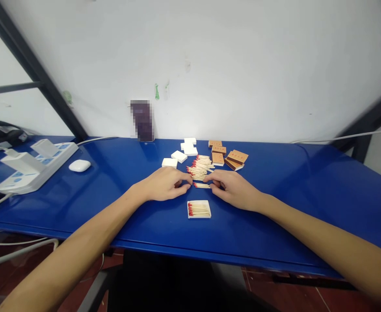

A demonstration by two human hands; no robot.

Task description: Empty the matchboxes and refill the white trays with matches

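Note:
A small row of red-headed matches [202, 185] lies between my two hands. My left hand [164, 183] comes in from the left, its thumb and index finger curled in at the red heads. From the other side my right hand [232, 186] has its thumb and index finger closed at the plain ends. Just beyond them is a loose heap of matches [199, 167], which the right index finger borders. Nearer to me sits a white matchbox tray [199, 216], with a layer of matches inside, heads to the left.
White matchbox trays [179, 156] lie behind the left hand. Brown matchbox sleeves [238, 156] are grouped at the right back. A power strip [37, 177] with plugs and a white earbud case [79, 165] occupy the left of the blue table [294, 190]. A blurred dark rectangle [143, 120] leans against the wall.

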